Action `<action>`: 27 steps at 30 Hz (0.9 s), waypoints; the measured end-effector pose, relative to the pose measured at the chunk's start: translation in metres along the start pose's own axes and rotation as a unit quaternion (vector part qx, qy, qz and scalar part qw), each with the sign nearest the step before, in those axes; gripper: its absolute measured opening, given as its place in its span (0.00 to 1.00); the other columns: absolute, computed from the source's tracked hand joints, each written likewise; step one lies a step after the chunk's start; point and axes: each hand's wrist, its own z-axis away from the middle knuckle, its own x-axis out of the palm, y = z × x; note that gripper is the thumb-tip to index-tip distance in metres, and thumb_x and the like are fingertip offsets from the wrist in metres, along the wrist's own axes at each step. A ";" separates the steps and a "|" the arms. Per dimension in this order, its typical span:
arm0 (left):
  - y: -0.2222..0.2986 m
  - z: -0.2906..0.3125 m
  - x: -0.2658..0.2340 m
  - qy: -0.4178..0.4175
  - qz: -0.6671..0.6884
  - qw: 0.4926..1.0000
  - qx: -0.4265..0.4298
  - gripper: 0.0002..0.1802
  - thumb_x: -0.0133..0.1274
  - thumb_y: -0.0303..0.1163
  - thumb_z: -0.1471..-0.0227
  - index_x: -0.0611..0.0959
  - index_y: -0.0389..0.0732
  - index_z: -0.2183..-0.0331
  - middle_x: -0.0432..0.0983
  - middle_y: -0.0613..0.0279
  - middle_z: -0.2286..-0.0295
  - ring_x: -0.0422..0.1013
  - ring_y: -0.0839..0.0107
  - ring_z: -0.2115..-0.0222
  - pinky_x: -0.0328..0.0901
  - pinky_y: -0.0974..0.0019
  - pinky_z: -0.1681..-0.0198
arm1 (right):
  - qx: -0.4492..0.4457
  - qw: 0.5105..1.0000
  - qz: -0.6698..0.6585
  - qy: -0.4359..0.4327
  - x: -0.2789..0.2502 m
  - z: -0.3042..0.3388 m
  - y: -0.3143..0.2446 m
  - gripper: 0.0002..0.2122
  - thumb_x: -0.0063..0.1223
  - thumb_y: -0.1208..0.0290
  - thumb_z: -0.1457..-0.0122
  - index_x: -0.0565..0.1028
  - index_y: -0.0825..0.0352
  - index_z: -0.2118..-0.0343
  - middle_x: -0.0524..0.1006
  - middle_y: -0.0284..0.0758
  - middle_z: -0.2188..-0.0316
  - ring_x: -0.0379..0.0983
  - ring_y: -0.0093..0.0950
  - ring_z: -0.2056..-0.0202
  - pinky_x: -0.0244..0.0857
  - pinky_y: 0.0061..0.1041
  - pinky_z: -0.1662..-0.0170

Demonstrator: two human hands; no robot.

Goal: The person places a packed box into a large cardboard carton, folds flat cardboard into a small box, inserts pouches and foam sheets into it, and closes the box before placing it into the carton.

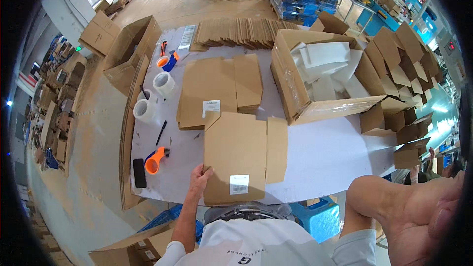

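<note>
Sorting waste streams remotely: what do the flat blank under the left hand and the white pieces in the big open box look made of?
The flat blank looks like brown corrugated cardboard: matte, with creased flaps and a white sticker. The left hand holds its edge. The white pieces in the big open box look like foam sheet, thick-edged and matte, though stiff paperboard cannot be ruled out.

A flat brown carton (235,155) with a white label (239,184) lies at the near edge, behind it a labelled flat stack (207,91), and right an open brown box (315,76) holding what looks like white foam.
</note>
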 end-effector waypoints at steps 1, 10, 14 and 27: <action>0.006 -0.003 0.008 -0.009 -0.003 1.000 0.026 0.13 0.53 0.26 0.45 0.78 0.35 0.57 0.76 0.69 0.66 0.71 0.79 0.66 0.66 0.72 0.60 | 0.009 1.000 0.006 0.001 -0.018 0.007 0.001 0.14 0.55 0.63 0.46 0.68 0.64 0.62 0.74 0.35 0.68 0.71 0.26 0.68 0.64 0.24 0.64; 0.019 0.018 -0.027 -0.003 -0.004 0.996 0.092 0.15 0.53 0.25 0.44 0.78 0.36 0.54 0.78 0.67 0.63 0.72 0.79 0.63 0.67 0.72 0.58 | 0.140 0.990 0.023 0.009 0.189 -0.059 0.024 0.08 0.56 0.73 0.46 0.73 0.68 0.65 0.76 0.34 0.70 0.71 0.25 0.68 0.65 0.22 0.63; 0.037 0.028 -0.044 -0.009 0.072 0.994 0.081 0.15 0.52 0.25 0.43 0.78 0.35 0.53 0.78 0.67 0.63 0.72 0.80 0.65 0.67 0.74 0.60 | 0.522 0.852 -0.009 -0.032 0.239 0.108 0.099 0.18 0.58 0.74 0.42 0.71 0.71 0.50 0.76 0.38 0.58 0.73 0.26 0.56 0.69 0.27 0.54; 0.094 0.043 -0.025 -0.137 -0.011 0.985 0.100 0.19 0.55 0.33 0.43 0.77 0.39 0.50 0.75 0.67 0.57 0.68 0.80 0.58 0.64 0.70 0.55 | 0.618 0.761 -0.183 0.079 0.276 0.193 0.137 0.08 0.56 0.69 0.40 0.75 0.68 0.64 0.75 0.26 0.69 0.68 0.16 0.66 0.62 0.19 0.63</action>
